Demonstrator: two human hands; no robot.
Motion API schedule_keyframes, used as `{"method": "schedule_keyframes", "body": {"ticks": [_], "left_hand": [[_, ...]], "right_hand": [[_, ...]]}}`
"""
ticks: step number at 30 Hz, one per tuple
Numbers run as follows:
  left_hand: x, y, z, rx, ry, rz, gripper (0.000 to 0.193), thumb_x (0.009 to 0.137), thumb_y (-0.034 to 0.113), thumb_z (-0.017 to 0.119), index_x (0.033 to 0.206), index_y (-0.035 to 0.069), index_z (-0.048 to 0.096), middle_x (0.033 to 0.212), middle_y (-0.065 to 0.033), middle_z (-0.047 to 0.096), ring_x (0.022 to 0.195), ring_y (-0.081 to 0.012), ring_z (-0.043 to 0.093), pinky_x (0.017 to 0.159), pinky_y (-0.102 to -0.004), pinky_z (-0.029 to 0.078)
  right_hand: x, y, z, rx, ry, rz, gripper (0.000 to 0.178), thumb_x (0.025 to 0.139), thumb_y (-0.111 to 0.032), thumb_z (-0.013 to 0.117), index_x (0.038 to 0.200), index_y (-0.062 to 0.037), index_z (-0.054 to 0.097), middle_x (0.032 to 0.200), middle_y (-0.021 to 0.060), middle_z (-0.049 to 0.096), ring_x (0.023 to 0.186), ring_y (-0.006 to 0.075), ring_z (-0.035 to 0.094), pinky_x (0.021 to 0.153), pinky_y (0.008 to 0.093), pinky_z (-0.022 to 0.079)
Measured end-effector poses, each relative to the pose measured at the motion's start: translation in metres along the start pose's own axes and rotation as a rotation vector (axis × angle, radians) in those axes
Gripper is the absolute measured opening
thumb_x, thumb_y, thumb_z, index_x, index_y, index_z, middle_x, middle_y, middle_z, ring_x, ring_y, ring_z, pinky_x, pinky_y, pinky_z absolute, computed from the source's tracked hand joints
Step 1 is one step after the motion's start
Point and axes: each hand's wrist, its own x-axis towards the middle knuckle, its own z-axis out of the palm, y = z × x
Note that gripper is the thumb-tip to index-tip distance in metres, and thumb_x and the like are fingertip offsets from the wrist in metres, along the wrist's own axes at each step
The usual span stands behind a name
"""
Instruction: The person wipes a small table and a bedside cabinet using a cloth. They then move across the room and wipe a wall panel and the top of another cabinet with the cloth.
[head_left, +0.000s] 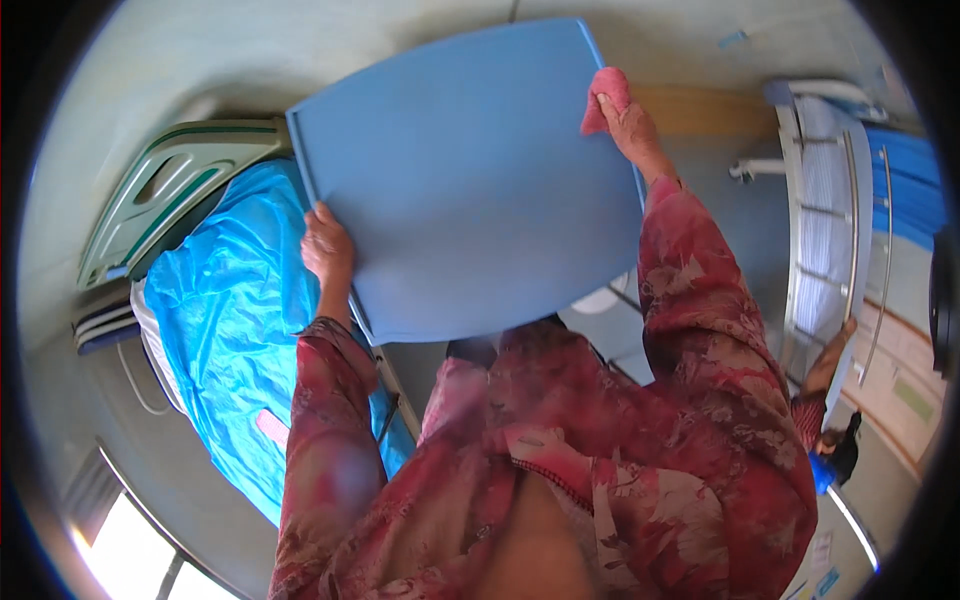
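A large blue tabletop [470, 180] with raised side rims is in front of me, slightly tilted in view. My left hand [328, 246] is closed round its left rim near the lower corner. In my right hand [630, 125] is a folded pink cloth [607, 100], bunched under the fingers and pressed against the upper part of the right rim. What holds the tabletop up is mostly hidden beneath it. A second pink cloth [272, 428] lies on the bright blue bed cover [235, 285] at my left.
The covered bed has a pale green headboard [180, 190] against the wall. On the right is another bed with metal side rails [852, 220]. Another person's arm [828, 370] reaches to that bed. A bright window [130, 545] sits at the lower left.
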Motion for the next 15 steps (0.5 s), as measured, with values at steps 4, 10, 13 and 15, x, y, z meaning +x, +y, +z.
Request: {"method": "schedule_keyframes", "body": {"ticks": [4,10,13,15], "left_hand": [[-0.004,0.009,-0.003,0.020,-0.049,-0.006,0.053,0.096,0.049,0.025,0.112,0.011,0.058,0.096,-0.0242,0.065,0.090,-0.0460,0.060,0.079,-0.0539,0.047],[-0.002,0.006,-0.003,-0.016,-0.055,-0.029,0.055,0.096,0.052,0.025,0.111,0.011,0.059,0.099,-0.0236,0.064,0.092,-0.0467,0.059,0.080,-0.0542,0.046],[-0.002,0.003,0.001,0.000,-0.036,-0.023,0.053,0.096,0.051,0.025,0.106,0.010,0.058,0.095,-0.0234,0.065,0.088,-0.0473,0.060,0.077,-0.0542,0.048],[0.001,-0.005,0.007,0.001,0.002,0.012,0.049,0.096,0.049,0.027,0.100,0.010,0.056,0.088,-0.0254,0.065,0.082,-0.0470,0.061,0.073,-0.0550,0.048]], "right_hand": [[-0.090,0.052,-0.003,0.126,0.054,-0.086,0.053,0.087,-0.052,0.052,0.103,-0.0025,0.060,0.096,0.0260,0.062,0.091,0.0451,0.058,0.077,0.0464,0.047],[-0.208,0.099,0.005,0.228,0.186,-0.087,0.040,0.090,-0.039,0.053,0.109,-0.0039,0.056,0.104,0.0244,0.058,0.092,0.0435,0.056,0.077,0.0455,0.046],[-0.222,0.084,-0.001,0.198,0.195,-0.015,0.026,0.089,-0.026,0.055,0.103,-0.0037,0.058,0.096,0.0206,0.060,0.086,0.0389,0.058,0.072,0.0441,0.046],[-0.216,0.065,-0.007,0.219,0.272,-0.102,0.020,0.089,-0.020,0.055,0.099,-0.0033,0.058,0.088,0.0183,0.062,0.079,0.0357,0.060,0.069,0.0426,0.046]]}}
